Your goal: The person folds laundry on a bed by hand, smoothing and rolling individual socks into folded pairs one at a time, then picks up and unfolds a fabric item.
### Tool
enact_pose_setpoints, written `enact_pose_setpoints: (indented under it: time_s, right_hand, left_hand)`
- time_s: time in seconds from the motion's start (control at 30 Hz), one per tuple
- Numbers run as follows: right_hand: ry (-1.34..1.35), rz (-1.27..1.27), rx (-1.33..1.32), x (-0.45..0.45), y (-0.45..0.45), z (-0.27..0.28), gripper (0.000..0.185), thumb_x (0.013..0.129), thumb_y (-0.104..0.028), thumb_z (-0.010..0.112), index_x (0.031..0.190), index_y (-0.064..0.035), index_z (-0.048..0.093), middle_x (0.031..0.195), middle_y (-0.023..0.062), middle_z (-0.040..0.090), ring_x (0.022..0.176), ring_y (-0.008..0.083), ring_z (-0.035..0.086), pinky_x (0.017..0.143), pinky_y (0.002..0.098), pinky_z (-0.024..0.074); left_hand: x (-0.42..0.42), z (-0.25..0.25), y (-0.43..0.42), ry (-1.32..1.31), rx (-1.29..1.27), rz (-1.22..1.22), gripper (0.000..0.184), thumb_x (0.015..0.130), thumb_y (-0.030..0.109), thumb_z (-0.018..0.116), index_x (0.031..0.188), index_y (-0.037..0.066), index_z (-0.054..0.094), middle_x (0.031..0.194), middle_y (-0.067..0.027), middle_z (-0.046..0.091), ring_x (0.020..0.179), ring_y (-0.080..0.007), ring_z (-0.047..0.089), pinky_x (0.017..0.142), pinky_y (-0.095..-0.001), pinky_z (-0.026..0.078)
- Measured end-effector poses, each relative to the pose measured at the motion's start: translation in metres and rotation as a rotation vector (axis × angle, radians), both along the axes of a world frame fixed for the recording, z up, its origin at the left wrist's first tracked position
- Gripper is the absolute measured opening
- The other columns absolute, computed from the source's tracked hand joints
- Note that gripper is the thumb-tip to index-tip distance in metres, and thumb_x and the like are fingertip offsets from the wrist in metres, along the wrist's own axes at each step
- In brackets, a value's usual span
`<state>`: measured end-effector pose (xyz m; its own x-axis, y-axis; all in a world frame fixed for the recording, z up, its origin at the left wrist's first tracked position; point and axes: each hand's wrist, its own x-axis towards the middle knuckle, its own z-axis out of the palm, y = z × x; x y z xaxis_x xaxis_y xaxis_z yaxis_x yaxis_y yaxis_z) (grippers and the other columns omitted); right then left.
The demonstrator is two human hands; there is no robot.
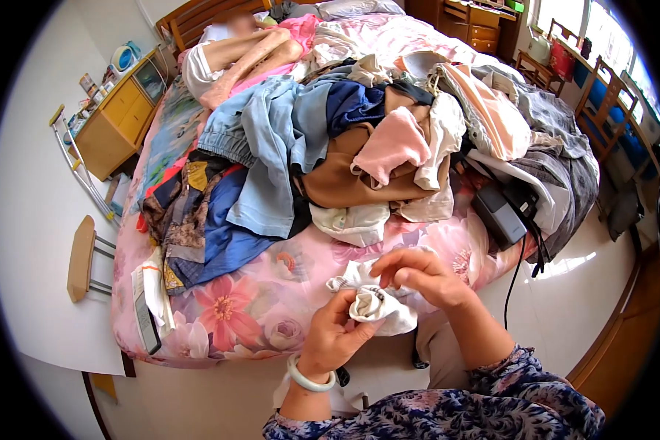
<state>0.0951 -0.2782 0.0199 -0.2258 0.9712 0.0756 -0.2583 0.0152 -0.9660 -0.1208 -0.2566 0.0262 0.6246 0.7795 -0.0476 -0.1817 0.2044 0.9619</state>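
Note:
My left hand, with a pale bangle at its wrist, grips a bunched white cloth at the bed's front edge. A rolled end of the cloth, with a dark-patterned band, sticks up between thumb and fingers. Just right of it, my right hand hovers over the cloth with bent fingers apart; nothing shows in its grasp. Beyond my hands lies a heap of clothes, with light blue denim, a brown garment and a pink cloth on it.
A person lies at the far left of the floral bed. A black box with cables rests at the bed's right edge. Left of the bed are a crutch, a stool and a yellow cabinet. Wooden chairs stand at right.

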Motion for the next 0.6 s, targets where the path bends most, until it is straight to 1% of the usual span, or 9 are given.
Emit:
enact_pose_setpoints:
  time_s: [0.07, 0.13, 0.2, 0.27, 0.37, 0.4, 0.47, 0.53, 0.6]
  right_hand:
    - [-0.125, 0.128, 0.026, -0.010, -0.002, -0.004, 0.032, 0.097, -0.021, 0.050, 0.118, 0.0023, 0.056, 0.112, 0.0082, 0.059, 0.102, 0.0136, 0.054, 0.091, 0.0295, 0.0420]
    - [0.006, 0.136, -0.101, -0.013, -0.006, -0.003, 0.031, 0.094, -0.023, 0.055, 0.111, 0.0024, 0.060, 0.121, 0.0108, 0.055, 0.108, 0.0181, 0.052, 0.095, 0.0317, 0.0384]
    - [0.057, 0.141, 0.013, -0.009, -0.002, -0.009, 0.024, 0.094, -0.017, 0.056, 0.107, 0.0021, 0.061, 0.117, 0.0098, 0.055, 0.108, 0.0188, 0.052, 0.096, 0.0317, 0.0381]
    - [0.074, 0.125, 0.013, -0.012, -0.003, -0.013, 0.017, 0.091, -0.013, 0.058, 0.101, 0.0009, 0.062, 0.110, 0.0097, 0.058, 0.103, 0.0181, 0.054, 0.092, 0.0309, 0.0412]
    - [0.600, -0.155, -0.201, -0.027, -0.006, -0.008, 0.009, 0.089, -0.011, 0.059, 0.090, -0.0025, 0.059, 0.087, 0.0064, 0.063, 0.082, 0.0145, 0.061, 0.077, 0.0296, 0.0485]
    - [0.642, -0.206, -0.189, -0.028, -0.006, 0.002, 0.009, 0.089, -0.012, 0.059, 0.088, -0.0032, 0.057, 0.083, 0.0048, 0.062, 0.077, 0.0138, 0.061, 0.076, 0.0286, 0.0492]
    - [0.658, -0.145, -0.135, -0.024, -0.009, 0.002, 0.007, 0.093, -0.010, 0.055, 0.094, -0.0036, 0.059, 0.088, 0.0029, 0.063, 0.081, 0.0099, 0.059, 0.073, 0.0249, 0.0476]
    - [0.400, -0.196, -0.046, -0.024, -0.012, 0.001, 0.006, 0.093, -0.009, 0.056, 0.094, -0.0031, 0.058, 0.086, 0.0010, 0.062, 0.078, 0.0079, 0.057, 0.069, 0.0232, 0.0460]
    - [-0.077, -0.222, 0.093, -0.021, -0.015, 0.008, 0.007, 0.092, -0.006, 0.059, 0.095, -0.0007, 0.059, 0.084, 0.0013, 0.061, 0.073, 0.0084, 0.055, 0.066, 0.0234, 0.0442]
  left_hand:
    - [0.001, -0.002, 0.004, -0.054, 0.015, -0.008, 0.032, 0.083, 0.000, 0.069, 0.112, 0.000, 0.056, 0.102, -0.0028, 0.062, 0.093, -0.0106, 0.058, 0.083, -0.0256, 0.048]
    - [0.000, -0.007, 0.008, -0.087, -0.054, -0.048, 0.032, 0.083, 0.000, 0.069, 0.113, 0.002, 0.056, 0.103, -0.0024, 0.061, 0.095, -0.0110, 0.058, 0.084, -0.0262, 0.047]
    - [0.001, -0.013, 0.007, -0.112, -0.035, -0.054, 0.033, 0.083, 0.000, 0.069, 0.114, 0.003, 0.056, 0.102, -0.0024, 0.062, 0.092, -0.0107, 0.059, 0.082, -0.0258, 0.048]
    - [0.003, -0.012, 0.006, -0.125, -0.052, -0.062, 0.029, 0.087, 0.002, 0.065, 0.114, 0.004, 0.055, 0.092, 0.0023, 0.059, 0.077, -0.0051, 0.055, 0.065, -0.0195, 0.044]
    - [0.003, -0.004, 0.006, -0.213, -0.256, -0.110, 0.030, 0.086, 0.001, 0.066, 0.114, 0.004, 0.055, 0.095, 0.0013, 0.060, 0.084, -0.0073, 0.058, 0.072, -0.0218, 0.047]
    - [0.002, -0.004, 0.006, -0.212, -0.253, -0.108, 0.030, 0.086, 0.001, 0.066, 0.114, 0.004, 0.055, 0.095, 0.0013, 0.060, 0.084, -0.0073, 0.058, 0.072, -0.0218, 0.047]
    - [0.008, -0.008, 0.006, -0.147, -0.244, -0.209, 0.032, 0.085, 0.001, 0.067, 0.114, 0.004, 0.054, 0.099, 0.0004, 0.060, 0.090, -0.0088, 0.059, 0.078, -0.0237, 0.048]
    - [0.013, -0.010, 0.004, -0.033, -0.213, -0.151, 0.030, 0.085, 0.000, 0.066, 0.113, 0.004, 0.054, 0.099, -0.0002, 0.060, 0.087, -0.0081, 0.059, 0.075, -0.0229, 0.048]
    - [0.018, -0.020, 0.007, -0.014, -0.144, -0.061, 0.026, 0.085, -0.002, 0.065, 0.109, 0.004, 0.053, 0.096, -0.0005, 0.060, 0.083, -0.0075, 0.058, 0.070, -0.0217, 0.048]
